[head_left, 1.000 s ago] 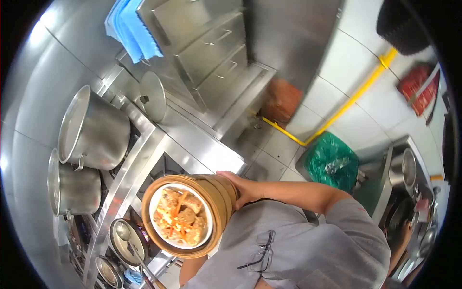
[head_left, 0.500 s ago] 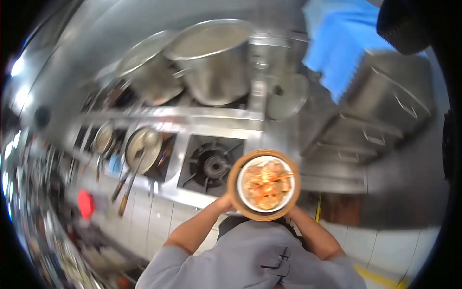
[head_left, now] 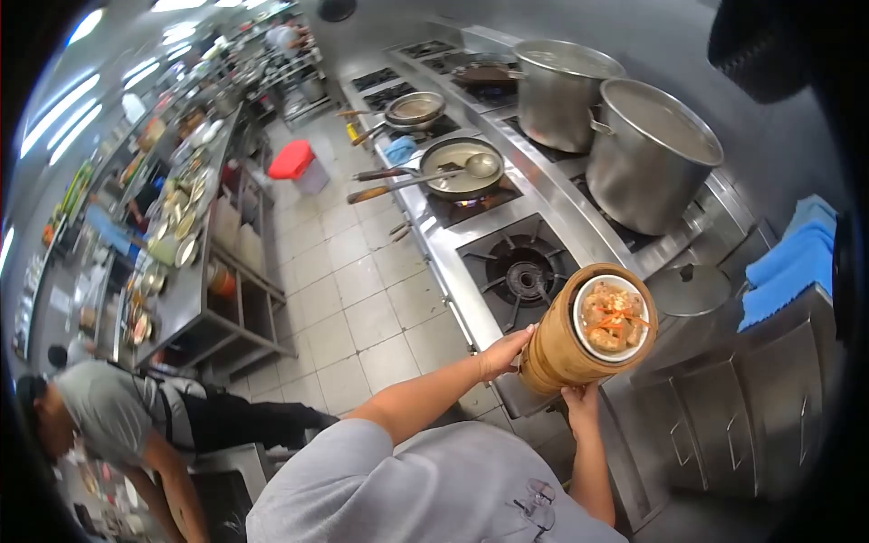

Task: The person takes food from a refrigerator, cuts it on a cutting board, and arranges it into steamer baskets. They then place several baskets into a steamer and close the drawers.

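Note:
A stack of bamboo steamers (head_left: 554, 357) is held out in front of me, tilted in view. In its top sits a white bowl (head_left: 579, 319) with pieces of food (head_left: 614, 319) and orange-red strips on them. My left hand (head_left: 507, 353) is closed against the stack's left side. Under the near side, my right hand (head_left: 580, 396) grips the lower part; some of its fingers are hidden. Just beyond the stack is a gas burner (head_left: 525, 273) with nothing on it.
A frying pan (head_left: 462, 167) with a ladle in it sits over a lit burner. Large steel pots (head_left: 644, 172) stand at the back. Blue cloths (head_left: 792, 262) hang beside steel drawers (head_left: 738, 425). A co-worker (head_left: 118, 407) bends at lower left. A red-lidded bin (head_left: 291, 160) stands in the aisle.
My view has swung left, bringing the aisle and a co-worker into sight. The steamer stack, still in both hands, now appears farther right and shows its side.

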`<state>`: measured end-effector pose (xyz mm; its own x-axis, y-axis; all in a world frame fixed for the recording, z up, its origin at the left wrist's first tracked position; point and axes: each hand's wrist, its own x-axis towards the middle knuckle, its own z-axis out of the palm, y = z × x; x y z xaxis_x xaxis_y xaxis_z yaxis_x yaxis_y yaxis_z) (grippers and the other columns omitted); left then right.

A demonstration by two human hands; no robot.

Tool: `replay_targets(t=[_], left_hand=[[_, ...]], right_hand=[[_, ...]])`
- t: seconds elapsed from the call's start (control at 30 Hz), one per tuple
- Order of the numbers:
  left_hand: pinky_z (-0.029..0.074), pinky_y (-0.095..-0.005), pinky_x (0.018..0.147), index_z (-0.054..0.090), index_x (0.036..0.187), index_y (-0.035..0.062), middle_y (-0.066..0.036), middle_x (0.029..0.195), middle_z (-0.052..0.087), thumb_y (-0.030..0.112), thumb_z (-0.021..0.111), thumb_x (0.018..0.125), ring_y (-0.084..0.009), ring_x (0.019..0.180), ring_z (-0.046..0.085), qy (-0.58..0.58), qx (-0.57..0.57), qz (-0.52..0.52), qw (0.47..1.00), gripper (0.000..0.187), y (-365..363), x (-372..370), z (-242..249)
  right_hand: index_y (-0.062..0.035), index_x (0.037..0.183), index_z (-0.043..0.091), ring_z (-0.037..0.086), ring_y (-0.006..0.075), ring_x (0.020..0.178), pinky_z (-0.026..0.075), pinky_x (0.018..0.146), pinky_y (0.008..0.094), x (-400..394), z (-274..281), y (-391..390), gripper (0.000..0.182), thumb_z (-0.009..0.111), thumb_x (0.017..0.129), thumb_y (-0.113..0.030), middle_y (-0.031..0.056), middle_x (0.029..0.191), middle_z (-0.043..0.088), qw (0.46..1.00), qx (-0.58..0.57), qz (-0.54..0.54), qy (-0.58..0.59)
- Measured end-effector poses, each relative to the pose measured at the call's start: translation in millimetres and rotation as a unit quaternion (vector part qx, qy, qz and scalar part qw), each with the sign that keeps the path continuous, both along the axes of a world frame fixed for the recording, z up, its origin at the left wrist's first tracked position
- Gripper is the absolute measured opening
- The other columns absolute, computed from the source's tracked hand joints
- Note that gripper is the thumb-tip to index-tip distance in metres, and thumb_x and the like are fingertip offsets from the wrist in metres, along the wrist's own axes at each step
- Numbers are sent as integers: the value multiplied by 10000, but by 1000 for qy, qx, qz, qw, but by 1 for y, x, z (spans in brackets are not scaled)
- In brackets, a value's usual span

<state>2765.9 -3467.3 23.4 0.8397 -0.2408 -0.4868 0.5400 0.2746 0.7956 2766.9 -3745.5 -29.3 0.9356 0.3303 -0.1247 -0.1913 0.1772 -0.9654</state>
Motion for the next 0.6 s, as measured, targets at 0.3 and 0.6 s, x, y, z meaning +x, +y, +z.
replay_targets(t=[0.3,0.6], left_hand=[[471,-537,1115,608,1466,91,-107,1612,502,435,664,1048,-286,1467,491,159,144,88,973,544,94,-136,-45],[497,-500,1085,537,1564,186,-90,1507,599,264,680,1008,-234,1359,562,194,150,233,941,580,180,-209,-53]], right_hand=[[12,1350,671,626,284,1221,518,1005,383,-26,21,-58,420,760,951,-85,154,1420,628,912,-315,-153,-214],[-65,1476,615,405,436,1501,384,1193,549,-37,148,-36,552,786,991,-265,252,1604,441,543,-495,-454,-503]])
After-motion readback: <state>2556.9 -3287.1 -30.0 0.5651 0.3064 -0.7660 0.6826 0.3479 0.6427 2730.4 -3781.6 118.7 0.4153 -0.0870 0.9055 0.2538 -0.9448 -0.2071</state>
